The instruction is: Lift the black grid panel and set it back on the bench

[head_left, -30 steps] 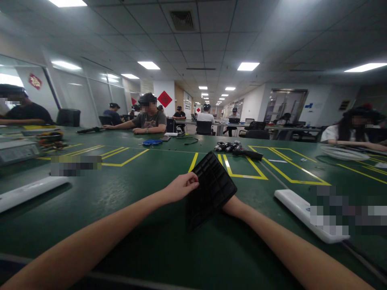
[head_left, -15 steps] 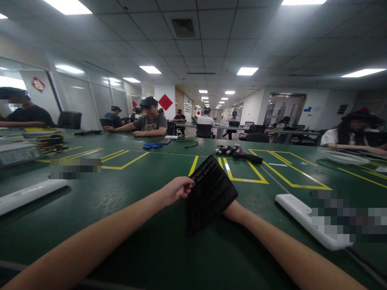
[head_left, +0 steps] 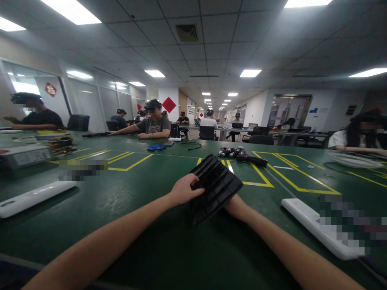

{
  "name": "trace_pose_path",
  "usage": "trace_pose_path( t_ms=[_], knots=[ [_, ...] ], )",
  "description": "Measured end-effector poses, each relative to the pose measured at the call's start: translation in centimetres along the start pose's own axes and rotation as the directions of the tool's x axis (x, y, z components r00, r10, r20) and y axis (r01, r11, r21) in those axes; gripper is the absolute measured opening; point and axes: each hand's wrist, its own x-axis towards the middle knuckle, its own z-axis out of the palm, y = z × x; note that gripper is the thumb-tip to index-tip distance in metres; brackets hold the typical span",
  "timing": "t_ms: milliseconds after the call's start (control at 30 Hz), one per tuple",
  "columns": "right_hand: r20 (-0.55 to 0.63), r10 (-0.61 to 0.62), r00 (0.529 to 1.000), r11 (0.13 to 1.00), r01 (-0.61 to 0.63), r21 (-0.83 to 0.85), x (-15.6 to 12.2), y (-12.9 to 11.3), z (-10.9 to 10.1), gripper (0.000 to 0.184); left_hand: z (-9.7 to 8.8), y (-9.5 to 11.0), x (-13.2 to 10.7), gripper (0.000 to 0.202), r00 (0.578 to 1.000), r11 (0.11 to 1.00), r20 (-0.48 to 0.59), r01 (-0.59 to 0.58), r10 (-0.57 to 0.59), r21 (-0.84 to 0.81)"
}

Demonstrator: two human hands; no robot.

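Observation:
A black ribbed plastic tray (head_left: pixel 216 187) is held tilted above the green table (head_left: pixel 145 225) in front of me. My left hand (head_left: pixel 185 190) grips its left edge, thumb on the upper face. Most of my right hand (head_left: pixel 233 206) is hidden behind the tray's lower right side, where it supports the tray from beneath. Both forearms reach in from the bottom of the view.
White flat devices lie at the left (head_left: pixel 33 196) and right (head_left: pixel 317 225). Yellow tape outlines (head_left: pixel 269 177) mark the tabletop. A black tool (head_left: pixel 252 160) and small metal parts (head_left: pixel 231 152) lie beyond the tray. Several seated people (head_left: pixel 152 121) work at the far side.
The tray has tipped flatter and sits slightly lower. My left hand has shifted its grip further onto the tray's edge. The view has panned a little to the left.

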Motion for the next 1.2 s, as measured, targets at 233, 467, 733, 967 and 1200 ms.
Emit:
trace_pose_path(
  t_ms=[233,467,733,967,1200],
  knots=[
    [-0.182,0.487,0.854,0.718,-0.510,-0.473,-1.6,4.6,-6.3,0.038,-7.4,-8.2,1.6,0.048,0.842,0.763,-0.219,0.539,-0.493,0.356],
    [-0.226,0.624,0.748,0.469,-0.590,-0.658,-3.4,7.3,-8.0,0.037,-11.0,-13.6,-0.3,0.055,0.708,0.566,-0.226,0.683,-0.669,0.463],
    [-0.280,0.582,0.764,0.422,-0.578,-0.698,-2.8,6.2,-7.1,0.041,-9.5,-13.2,0.4,0.041,0.808,0.667,-0.335,0.589,-0.485,0.456],
    [0.044,0.562,0.826,0.688,-0.438,-0.579,-0.5,0.9,-3.7,0.055,-2.1,-7.0,1.1,0.040,0.996,0.949,-0.070,0.068,-0.048,0.308],
    [0.348,0.469,0.812,0.862,-0.335,-0.381,-0.8,-2.5,-2.1,0.056,0.3,-4.6,0.4,0.030,0.980,0.951,0.199,-0.087,0.027,0.298]
  ],
)
